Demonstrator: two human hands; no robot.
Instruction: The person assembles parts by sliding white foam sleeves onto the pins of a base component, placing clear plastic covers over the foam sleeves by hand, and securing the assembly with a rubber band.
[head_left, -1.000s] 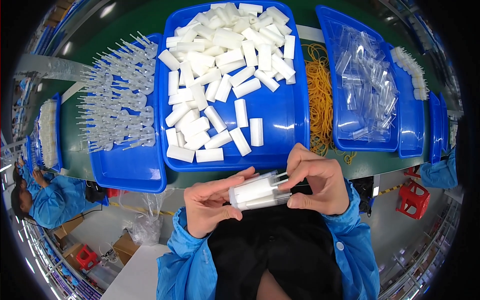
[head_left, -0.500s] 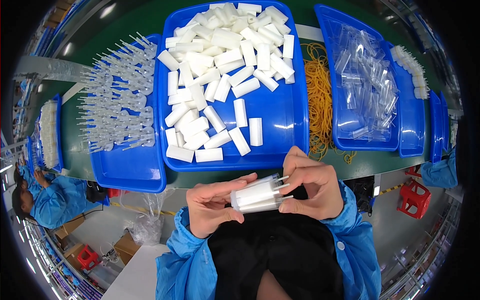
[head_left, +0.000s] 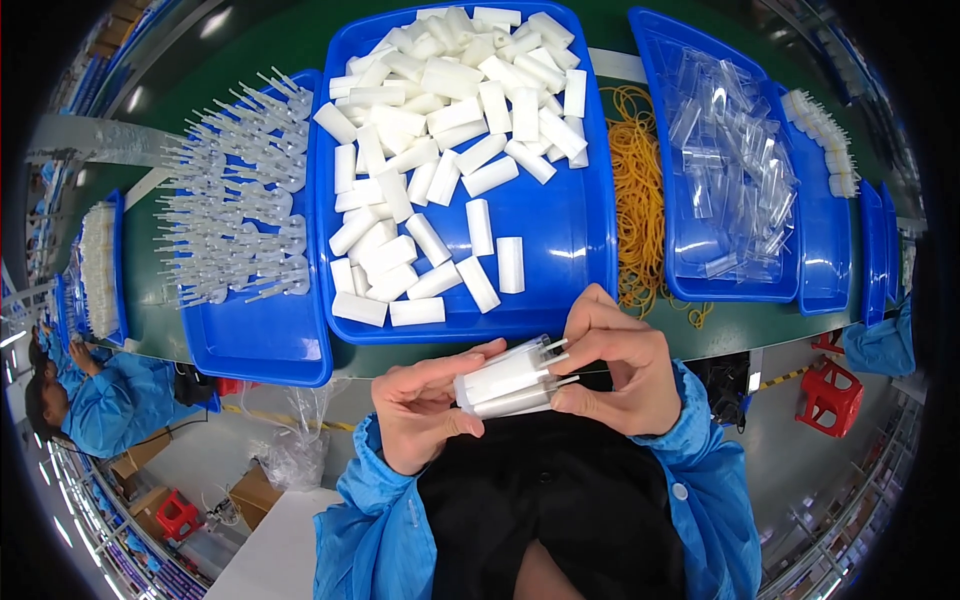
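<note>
Just past the near edge of the table I hold a bundle of white foam blocks (head_left: 504, 378) with clear plastic around it. Thin white rods stick out from its right end. My left hand (head_left: 412, 408) is closed around the left end, thumb below and fingers above. At the right end, my right hand (head_left: 632, 375) curls its thumb and fingers about the rods, gripping that end. Beyond my hands stands a blue tray (head_left: 565, 240) with many loose white foam blocks (head_left: 430, 130) in it.
Left, white thin-stemmed plastic parts (head_left: 240, 190) fill a blue tray (head_left: 255, 340). Right of the foam tray lie yellow rubber bands (head_left: 638, 190), then a blue tray (head_left: 690, 288) of clear plastic sleeves (head_left: 735, 160). A co-worker (head_left: 120, 395) sits far left; a red stool (head_left: 830, 397) stands right.
The foam bundle and both hands have shifted slightly left. The bundle has turned a little, so its rods show more clearly by my right fingertips.
</note>
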